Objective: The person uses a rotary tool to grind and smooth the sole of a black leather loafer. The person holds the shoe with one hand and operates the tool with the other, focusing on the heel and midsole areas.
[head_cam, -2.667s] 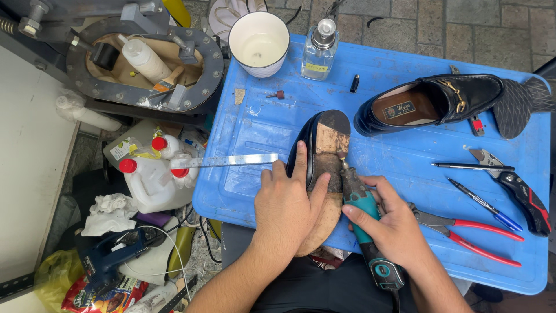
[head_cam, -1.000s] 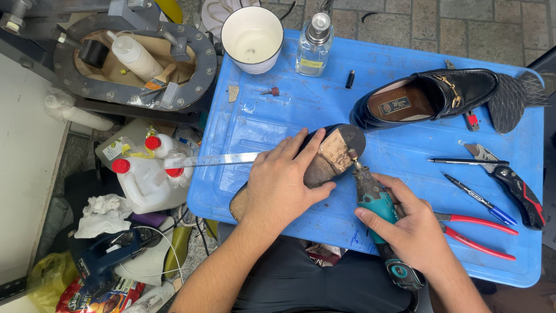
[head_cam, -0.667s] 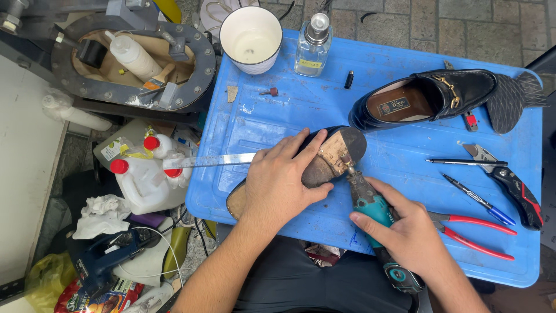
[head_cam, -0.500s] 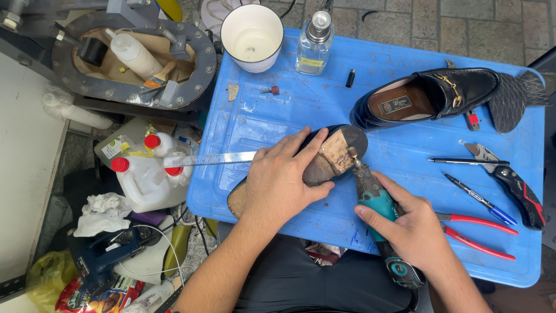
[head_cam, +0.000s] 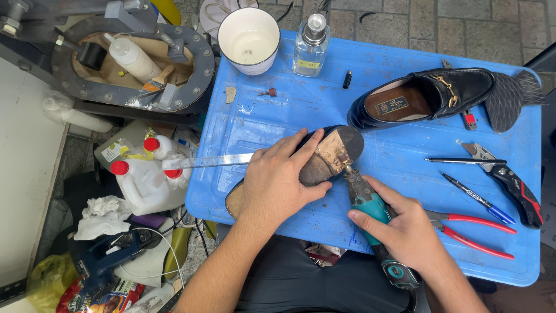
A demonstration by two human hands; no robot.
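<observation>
Head view, left hand: my left hand (head_cam: 275, 185) lies flat on the upturned shoe (head_cam: 324, 159), fingers (head_cam: 301, 148) spread wide and pressing it down onto the blue desk (head_cam: 399, 139).
Head view, right hand: my right hand (head_cam: 405, 232) is wrapped tight round the teal rotary tool (head_cam: 370, 211), fingers closed on its body, tip pointing up and away from me.
Where the shoe lies: sole up, near the middle of the desk's front half, partly under my left palm; its worn heel end shows bare beyond my fingertips.
Long axis: the shoe runs slantwise, from low on my left to higher on my right; the tool runs the other slant, so the two meet at an angle.
Key relation: the tool's tip touches, or all but touches, the sole just below the heel end, right beside my left fingertips; I cannot tell whether it truly bites.
Nearer hand: the left covers the shoe; the right reaches it only through the tool.
Around: a second black shoe (head_cam: 428, 95) stands upright, well apart at the far right; red-handled pliers (head_cam: 475, 232) lie just beside my right hand; a white cup (head_cam: 249, 37) sits at the far edge.
</observation>
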